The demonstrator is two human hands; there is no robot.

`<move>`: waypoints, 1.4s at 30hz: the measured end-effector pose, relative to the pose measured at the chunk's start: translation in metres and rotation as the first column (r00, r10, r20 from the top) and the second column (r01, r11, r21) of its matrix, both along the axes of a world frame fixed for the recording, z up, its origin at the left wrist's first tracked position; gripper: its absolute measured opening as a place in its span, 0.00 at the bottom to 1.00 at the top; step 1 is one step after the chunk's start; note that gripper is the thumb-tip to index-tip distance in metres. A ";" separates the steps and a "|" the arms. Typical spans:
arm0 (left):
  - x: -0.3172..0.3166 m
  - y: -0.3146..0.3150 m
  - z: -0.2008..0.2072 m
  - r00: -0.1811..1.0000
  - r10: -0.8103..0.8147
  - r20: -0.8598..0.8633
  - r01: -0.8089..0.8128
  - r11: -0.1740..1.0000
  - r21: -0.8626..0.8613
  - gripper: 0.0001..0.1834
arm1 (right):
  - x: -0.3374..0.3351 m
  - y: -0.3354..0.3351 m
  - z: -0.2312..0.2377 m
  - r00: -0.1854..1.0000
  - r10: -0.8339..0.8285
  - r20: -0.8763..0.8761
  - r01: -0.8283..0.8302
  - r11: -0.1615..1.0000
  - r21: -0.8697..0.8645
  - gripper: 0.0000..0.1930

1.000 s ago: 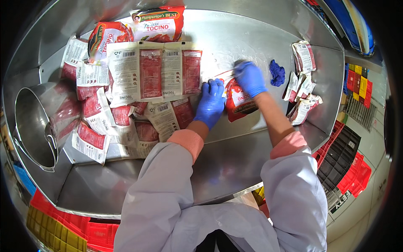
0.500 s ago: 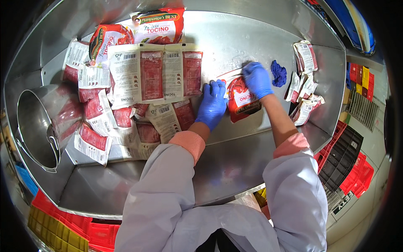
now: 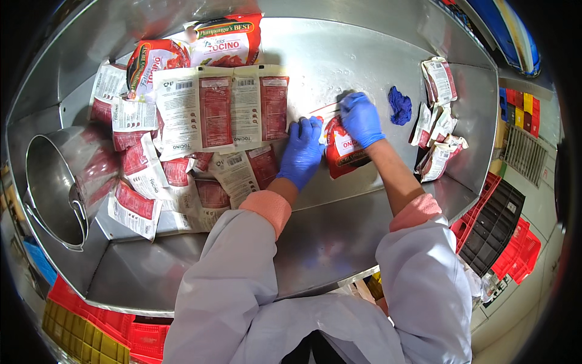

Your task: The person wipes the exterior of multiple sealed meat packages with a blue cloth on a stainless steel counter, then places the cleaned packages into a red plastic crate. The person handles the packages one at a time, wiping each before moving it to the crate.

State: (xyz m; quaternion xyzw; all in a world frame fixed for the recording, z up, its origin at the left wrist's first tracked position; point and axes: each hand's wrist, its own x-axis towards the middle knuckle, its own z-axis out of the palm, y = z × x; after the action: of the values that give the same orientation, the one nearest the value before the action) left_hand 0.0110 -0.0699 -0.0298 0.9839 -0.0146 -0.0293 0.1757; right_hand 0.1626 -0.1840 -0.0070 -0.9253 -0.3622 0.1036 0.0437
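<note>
A red and white plastic meat packet [image 3: 347, 153] lies on the metal table between my gloved hands, its printed front up. My left hand [image 3: 302, 148], in a blue glove, is closed at the packet's left edge, its fingers curled and seeming to pinch the edge. Over the packet's upper part, my right hand [image 3: 362, 119] is curled shut and pressed down. Whatever its fingers hold is hidden under the glove. A crumpled dark blue glove or cloth [image 3: 400, 106] sits just right of that hand.
Many similar packets, most back side up, cover the left side around a large pair of packets [image 3: 221, 109]. A steel pail [image 3: 54, 188] lies tipped at far left. Several packets [image 3: 439, 82] line the right wall. Raised metal sides [image 3: 327, 233] rim the table; crates [image 3: 494, 218] stand beyond.
My right hand has shifted slightly left over the upper part of the packet. The left hand stays by the packet's left edge. The whole view has moved a little.
</note>
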 end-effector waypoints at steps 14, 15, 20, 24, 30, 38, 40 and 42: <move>0.000 -0.002 0.001 0.999 0.012 0.031 -0.013 1.000 0.008 0.32 | 0.010 -0.026 -0.011 0.999 -0.026 0.028 0.028 0.998 -0.060 0.05; -0.002 -0.001 -0.001 1.000 0.022 0.020 -0.023 0.999 0.034 0.32 | -0.012 -0.001 0.002 0.997 0.046 -0.066 -0.049 0.998 -0.041 0.06; -0.005 -0.003 -0.008 0.998 0.057 0.039 -0.051 0.991 -0.120 0.31 | -0.004 -0.019 -0.021 0.997 0.027 0.072 -0.030 0.999 0.034 0.05; -0.004 -0.001 -0.003 0.999 0.032 0.040 -0.031 0.999 -0.030 0.31 | 0.071 -0.086 0.005 0.921 -0.283 0.269 0.283 0.958 0.039 0.09; -0.001 -0.011 -0.001 0.992 0.122 -0.018 -0.123 0.969 -0.214 0.32 | 0.057 -0.110 -0.016 0.858 -0.493 -0.145 0.513 0.832 0.211 0.12; -0.004 -0.009 -0.002 0.995 -0.089 -0.048 0.098 0.970 0.221 0.28 | -0.032 0.027 0.014 0.973 0.226 0.039 -0.225 0.974 -0.026 0.07; -0.003 -0.010 0.002 0.991 -0.085 -0.104 0.112 0.950 0.291 0.27 | -0.006 0.019 0.016 0.997 0.080 0.011 -0.077 0.979 -0.187 0.06; -0.004 -0.008 0.000 0.993 -0.093 -0.071 0.108 0.963 0.246 0.27 | -0.010 0.029 0.015 0.996 0.091 0.018 -0.081 0.948 -0.306 0.06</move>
State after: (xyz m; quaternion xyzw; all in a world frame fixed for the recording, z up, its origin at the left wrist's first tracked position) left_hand 0.0068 -0.0782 -0.0297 0.9949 -0.0555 -0.0688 0.0491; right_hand 0.1524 -0.1552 0.0084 -0.9058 -0.3825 0.1451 -0.1102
